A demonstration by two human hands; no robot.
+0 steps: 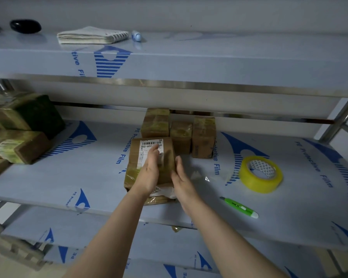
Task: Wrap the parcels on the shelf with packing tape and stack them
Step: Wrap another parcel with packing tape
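A brown cardboard parcel (135,157) with a white barcode label lies on the middle shelf (88,177), resting on top of another flat package (161,198). My left hand (150,171) lies flat on the parcel's top with straight fingers over the label. My right hand (182,178) sits with straight fingers against the parcel's right side. A roll of yellowish packing tape (260,174) lies flat to the right. Three taped parcels (181,133) stand behind. More taped parcels (18,127) are stacked at the far left.
A green utility knife (239,207) lies near the shelf's front edge, right of my arm. The upper shelf (189,61) holds a spiral notebook (92,35), a small white-blue object (136,36) and a black object (25,26). Steel posts (340,119) frame the right side.
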